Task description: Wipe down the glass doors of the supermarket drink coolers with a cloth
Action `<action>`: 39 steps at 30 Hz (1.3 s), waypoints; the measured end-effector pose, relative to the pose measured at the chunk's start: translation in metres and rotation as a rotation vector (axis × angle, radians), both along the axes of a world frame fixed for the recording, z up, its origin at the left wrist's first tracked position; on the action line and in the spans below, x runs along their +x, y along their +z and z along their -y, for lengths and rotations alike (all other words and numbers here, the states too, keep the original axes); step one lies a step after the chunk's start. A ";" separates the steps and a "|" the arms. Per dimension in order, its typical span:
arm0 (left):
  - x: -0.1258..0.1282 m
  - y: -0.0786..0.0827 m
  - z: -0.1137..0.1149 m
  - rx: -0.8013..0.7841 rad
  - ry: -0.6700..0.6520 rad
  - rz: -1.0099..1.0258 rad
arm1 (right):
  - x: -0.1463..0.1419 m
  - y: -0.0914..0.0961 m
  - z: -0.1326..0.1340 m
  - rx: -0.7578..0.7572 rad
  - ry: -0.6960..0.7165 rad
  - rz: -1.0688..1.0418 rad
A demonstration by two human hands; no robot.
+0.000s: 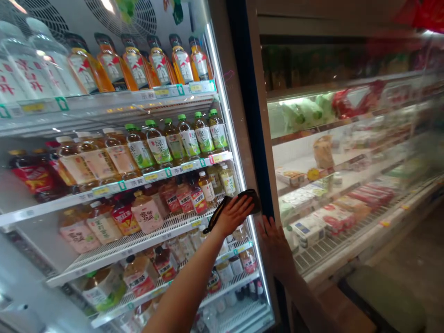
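Note:
My left hand [236, 213] lies flat over a black cloth [255, 201], pressing it against the right side of a drinks fridge's glass door [194, 104]. The cloth shows beyond the fingertips and along the wrist; the rest is under the palm. My right hand [276, 245] is lower and to the right, in shadow, with fingers apart against the fridge's dark side edge [255, 111]. Nothing shows in it. Behind the glass, close to the cloth, small tea bottles [207, 187] stand on a wire shelf [180, 217].
Bottles fill several fridge shelves, with green-capped tea [158, 145] in the middle and amber bottles [160, 62] above. To the right stands a lit display cooler [347, 273] with packaged food [307, 231]. A greenish flat object [385, 296], blurred, sits low at the right.

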State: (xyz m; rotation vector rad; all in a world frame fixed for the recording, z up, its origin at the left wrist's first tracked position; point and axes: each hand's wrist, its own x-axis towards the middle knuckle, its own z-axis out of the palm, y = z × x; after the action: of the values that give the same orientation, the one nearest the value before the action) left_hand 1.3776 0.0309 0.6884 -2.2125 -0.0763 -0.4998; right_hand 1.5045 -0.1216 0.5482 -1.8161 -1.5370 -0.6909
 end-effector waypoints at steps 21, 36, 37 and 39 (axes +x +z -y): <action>0.045 -0.005 -0.003 -0.090 0.028 0.139 | 0.006 0.007 0.026 -0.040 -0.048 -0.008; -0.026 -0.015 -0.001 -0.076 0.130 0.328 | 0.004 0.016 0.010 0.110 0.108 0.006; -0.033 -0.024 0.000 -0.045 0.081 0.225 | 0.002 0.017 0.008 0.109 0.128 0.021; -0.050 -0.034 0.001 -0.003 0.015 0.057 | -0.003 0.021 0.005 0.091 0.163 0.052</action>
State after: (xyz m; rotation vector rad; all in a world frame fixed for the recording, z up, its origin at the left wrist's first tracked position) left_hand 1.3277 0.0298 0.6540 -2.1997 -0.1236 -0.5548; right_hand 1.5020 -0.1266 0.5692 -1.5975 -1.6400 -0.7222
